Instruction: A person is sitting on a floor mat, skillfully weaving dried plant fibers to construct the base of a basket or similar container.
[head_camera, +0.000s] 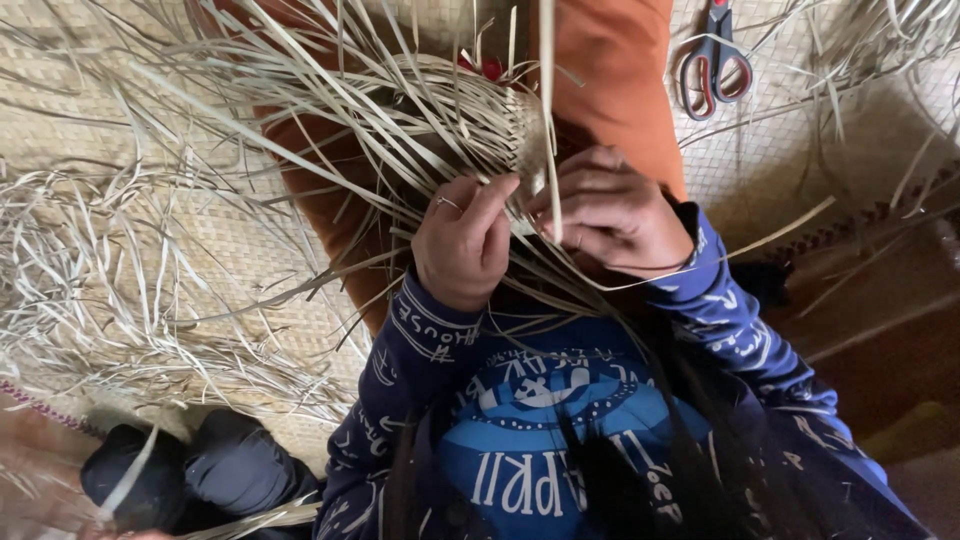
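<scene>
I look down on a woven floor mat strewn with loose pale strips, scissors lying at its far right edge. Over my orange lap, the half-woven basket sits mid-mat. My left hand and right hand have fingers closed narrowly on its strips; I'd keep each strand taut and flat, I judge.

Two hands: left hand and right hand, both at centre frame. One ring on the left hand. One woven piece, upper centre. One pair of scissors, upper right. One mat beneath. Loose strips, left of frame: too many to count.
</scene>
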